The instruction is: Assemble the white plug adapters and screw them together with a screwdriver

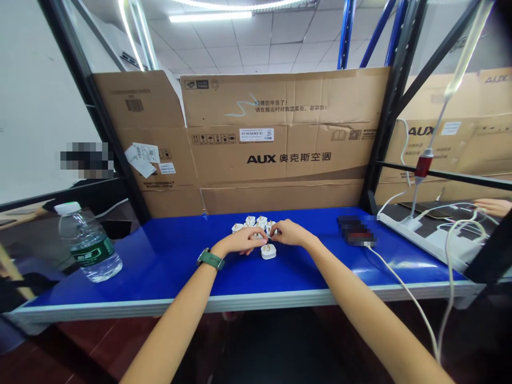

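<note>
Several white plug adapters (250, 220) with metal prongs pointing up stand grouped on the blue tabletop (176, 266). One white plug adapter (268, 252) sits apart, nearer the front edge, just below my fingertips. My left hand (242, 239), with a green-banded watch (211, 259) on the wrist, reaches over the group with bent fingers pinched together. From the other side, my right hand (288, 232) has thumb and fingers drawn together beside the adapters at the group's right. The two hands' fingertips almost meet. Whatever lies between them is too small and covered to make out.
A water bottle (90, 248) stands at the left. A phone-like device (356, 230), partly blurred, lies on the right with a white cable (404, 288). A cardboard panel (280, 144) closes the back. Beyond the right post are a power strip (416, 240) and another person's hand (494, 206).
</note>
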Tool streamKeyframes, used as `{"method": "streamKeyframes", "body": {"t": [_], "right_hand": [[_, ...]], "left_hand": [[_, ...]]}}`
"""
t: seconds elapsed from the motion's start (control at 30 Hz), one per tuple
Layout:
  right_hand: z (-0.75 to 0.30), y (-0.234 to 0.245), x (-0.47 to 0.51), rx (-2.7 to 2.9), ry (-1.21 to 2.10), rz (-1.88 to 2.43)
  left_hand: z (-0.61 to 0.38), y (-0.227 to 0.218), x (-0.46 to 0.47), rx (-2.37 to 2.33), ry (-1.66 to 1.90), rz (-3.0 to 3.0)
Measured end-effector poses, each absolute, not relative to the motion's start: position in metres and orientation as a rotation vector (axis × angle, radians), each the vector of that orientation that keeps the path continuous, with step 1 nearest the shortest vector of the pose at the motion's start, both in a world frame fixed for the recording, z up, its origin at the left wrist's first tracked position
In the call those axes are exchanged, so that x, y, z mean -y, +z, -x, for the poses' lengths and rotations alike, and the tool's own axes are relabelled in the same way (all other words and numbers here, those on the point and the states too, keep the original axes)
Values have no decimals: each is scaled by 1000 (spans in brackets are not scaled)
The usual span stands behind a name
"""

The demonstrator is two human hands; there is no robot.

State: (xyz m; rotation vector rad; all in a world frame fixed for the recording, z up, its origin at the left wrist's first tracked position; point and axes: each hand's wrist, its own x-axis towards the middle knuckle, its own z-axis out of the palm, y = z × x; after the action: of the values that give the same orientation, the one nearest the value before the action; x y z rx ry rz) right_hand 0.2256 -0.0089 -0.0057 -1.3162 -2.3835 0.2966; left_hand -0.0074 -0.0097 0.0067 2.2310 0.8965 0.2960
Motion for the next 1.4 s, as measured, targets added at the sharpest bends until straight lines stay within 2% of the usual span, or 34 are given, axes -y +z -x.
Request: {"method": "streamKeyframes", "body": {"t": [0.17,0.3,0.47,0.67,0.87,1.4], "right_hand": [[-214,-10,15,2459,11,1431],[-208,-12,17,2465,-77,1417],[-216,-9,14,2358,53,1363],[-224,1,6,2095,398,1021],[-218,6,13,2214,605,798],[-214,-7,13,2342,480,807]], "left_hand": [[8,2,6,-849,231,-2292],[6,-1,5,-820,252,-2311],[7,1,7,-857,269,-2324],[9,3,8,-924,284,-2362],[10,-3,1,-964,379,-2395],[10,-9,-5,-967,409,-2482]]}}
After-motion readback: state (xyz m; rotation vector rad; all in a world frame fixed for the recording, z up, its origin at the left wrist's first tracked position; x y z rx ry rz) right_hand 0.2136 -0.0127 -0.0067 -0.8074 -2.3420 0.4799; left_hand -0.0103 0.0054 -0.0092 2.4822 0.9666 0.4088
